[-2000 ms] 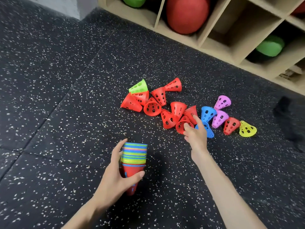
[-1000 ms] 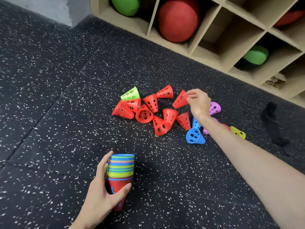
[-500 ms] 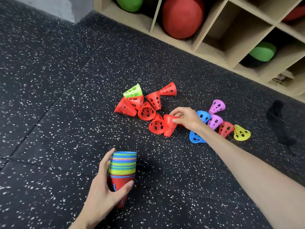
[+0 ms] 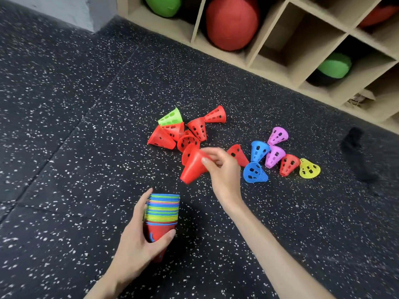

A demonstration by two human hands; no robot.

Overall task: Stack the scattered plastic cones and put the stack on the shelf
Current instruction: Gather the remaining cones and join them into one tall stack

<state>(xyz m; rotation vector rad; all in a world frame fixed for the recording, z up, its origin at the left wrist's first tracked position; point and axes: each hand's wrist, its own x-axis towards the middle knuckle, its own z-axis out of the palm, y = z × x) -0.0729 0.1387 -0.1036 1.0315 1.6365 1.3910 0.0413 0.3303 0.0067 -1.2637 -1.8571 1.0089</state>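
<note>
While I look down at the speckled black floor (image 4: pixel 64 147), the wooden shelf (image 4: pixel 287 50) runs across from twelve to two o'clock, its cubbies holding a big red ball (image 4: pixel 232 22) and two green balls (image 4: pixel 333 66); a dark cloth-like lump (image 4: pixel 356 152) lies on the floor at three o'clock, too blurred for me to identify. At six o'clock my left hand (image 4: pixel 138 240) grips the stack of cones (image 4: pixel 163 214), thumb curled across the red bottom cone and fingers wrapped behind the coloured rims, mouth upward. Just above it, near centre, my right hand (image 4: pixel 222 169) pinches a red cone (image 4: pixel 193 167) by its rim between thumb and fingertips, the cone lifted off the floor with its narrow end tilted down toward the stack but apart from it. Scattered cones lie on their sides beyond: a red cluster (image 4: pixel 185 132) with one green cone (image 4: pixel 170 117) at eleven o'clock; toward two o'clock, two blue cones (image 4: pixel 255 172), two purple cones (image 4: pixel 277 134), further red ones (image 4: pixel 289 164) and a yellow cone (image 4: pixel 308 168) at the far end.
</note>
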